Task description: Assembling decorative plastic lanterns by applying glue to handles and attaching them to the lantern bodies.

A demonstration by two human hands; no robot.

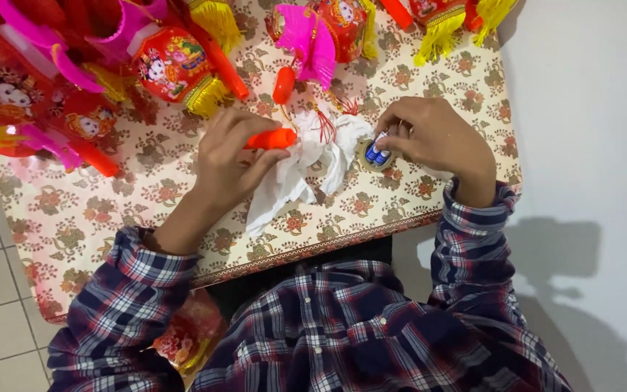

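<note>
1. The left hand [226, 163] is curled around an orange plastic handle [271, 139], thumb and fingers pinching it near its left end. The stick looks light and stiff, a smooth tube that could slip, so a grip well back from its tip seems the sound place to hold it.
2. The right hand [437, 138] is bent over a small round battery holder [376, 154], fingertips pressed together on its far edge. I judge it a light, hard piece with small parts; holding it by the rim keeps the fingers off the cells.
3. The holder shows a gold-coloured rim and blue-and-white cells inside. It lies right of centre on the table, touching the right edge of the white cloth [306, 163].
4. The cloth is thin, soft and crumpled, spread between the two hands; it would bunch rather than lift flat. A red tassel [326, 125] lies on its far part.
5. The handle points right, its tip resting over the cloth's left part.
6. The table [96, 218] wears a floral-patterned cover in cream, red and green.
7. Along the far edge and far left lie red paper lanterns [172, 65] with yellow fringes and pink fans; they look fragile and light.
</note>
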